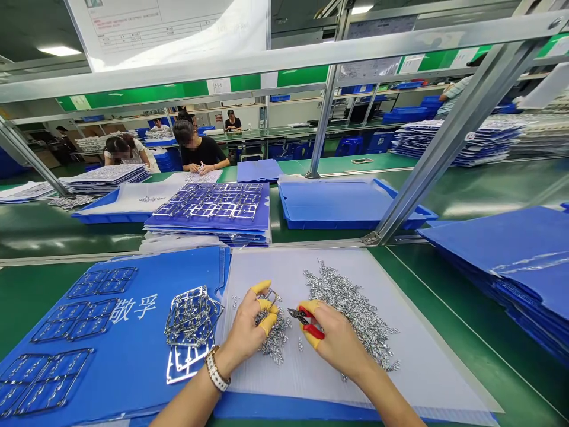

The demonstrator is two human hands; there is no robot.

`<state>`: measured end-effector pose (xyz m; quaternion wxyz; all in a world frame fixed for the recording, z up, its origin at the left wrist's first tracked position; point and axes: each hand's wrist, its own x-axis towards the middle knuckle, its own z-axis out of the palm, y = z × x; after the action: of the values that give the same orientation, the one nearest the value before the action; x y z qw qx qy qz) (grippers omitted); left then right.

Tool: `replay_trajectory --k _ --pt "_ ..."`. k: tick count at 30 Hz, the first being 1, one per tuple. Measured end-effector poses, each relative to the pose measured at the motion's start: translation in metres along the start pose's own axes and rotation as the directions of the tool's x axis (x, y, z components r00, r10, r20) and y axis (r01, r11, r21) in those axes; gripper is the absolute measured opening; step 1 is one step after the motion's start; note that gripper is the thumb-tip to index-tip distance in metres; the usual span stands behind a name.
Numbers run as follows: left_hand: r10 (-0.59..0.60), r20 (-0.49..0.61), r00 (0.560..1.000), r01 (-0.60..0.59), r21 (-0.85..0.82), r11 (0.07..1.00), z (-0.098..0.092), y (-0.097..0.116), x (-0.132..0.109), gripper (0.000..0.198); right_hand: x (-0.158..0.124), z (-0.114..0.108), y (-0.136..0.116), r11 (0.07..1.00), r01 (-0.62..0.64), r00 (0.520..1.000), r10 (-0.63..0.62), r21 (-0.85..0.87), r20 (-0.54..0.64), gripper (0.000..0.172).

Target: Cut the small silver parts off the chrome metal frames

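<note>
A: What do the hands have hold of?

B: The right hand (pixel 333 341) is closed around a pair of red-handled side cutters (pixel 312 328), with the steel tips pointing left. The left hand (pixel 246 332) is curled, and its fingers (pixel 261 287), capped in yellow finger cots, pinch a small metal piece (pixel 269 296) just beside those tips. I cannot tell whether the tips touch it.

A: What lies beneath them?

B: A translucent white plastic sheet (pixel 284 267) rests on the green counter (pixel 26 296). It carries 2 heaps of small silver metal parts: the larger heap (pixel 349 308) runs beyond and under the right hand, and the smaller heap (pixel 274 338) sits against the left hand.

A: And to the left of that?

B: A blue corrugated plastic sheet (pixel 89 350) with white Chinese lettering carries a bunch of metal lattice frames (pixel 192 317), near the left wrist and its pale link bracelet (pixel 216 369).

A: Anything farther off?

B: Past a metal rail (pixel 284 44) stand a stack of blue sheets with metal frames (pixel 208 204) and a blue tray (pixel 338 201). Across the counter, 2 co-workers sit; the nearer one, in a dark top (pixel 200 151), has both hands on something small.
</note>
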<state>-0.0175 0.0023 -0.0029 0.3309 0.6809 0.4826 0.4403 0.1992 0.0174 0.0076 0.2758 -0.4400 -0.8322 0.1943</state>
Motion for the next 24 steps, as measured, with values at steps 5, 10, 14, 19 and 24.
replay_trajectory --k 5,10,14,19,24 --pt "-0.064 -0.02 0.998 0.063 -0.078 0.995 -0.002 0.001 0.003 0.009 0.009 0.015 -0.019 0.979 0.049 0.989 -0.02 0.2 -0.143 0.019" --pt "-0.11 -0.026 0.994 0.105 -0.142 0.984 -0.002 -0.001 0.004 0.007 0.021 0.032 -0.029 0.948 0.089 0.97 -0.013 0.305 -0.243 0.017" --pt "-0.128 -0.013 0.992 0.124 -0.194 0.973 -0.002 -0.003 0.005 0.006 0.026 0.041 -0.031 0.931 0.135 0.955 -0.031 0.339 -0.296 0.015" --pt "-0.151 -0.034 0.988 0.138 -0.236 0.962 -0.003 -0.003 0.006 0.008 0.027 0.046 -0.028 0.937 0.087 0.944 0.03 0.338 -0.328 0.012" --pt "-0.185 -0.068 0.98 0.162 -0.251 0.954 -0.005 0.0 0.006 0.009 0.026 0.047 -0.02 0.905 -0.064 0.933 0.204 0.421 -0.297 0.022"
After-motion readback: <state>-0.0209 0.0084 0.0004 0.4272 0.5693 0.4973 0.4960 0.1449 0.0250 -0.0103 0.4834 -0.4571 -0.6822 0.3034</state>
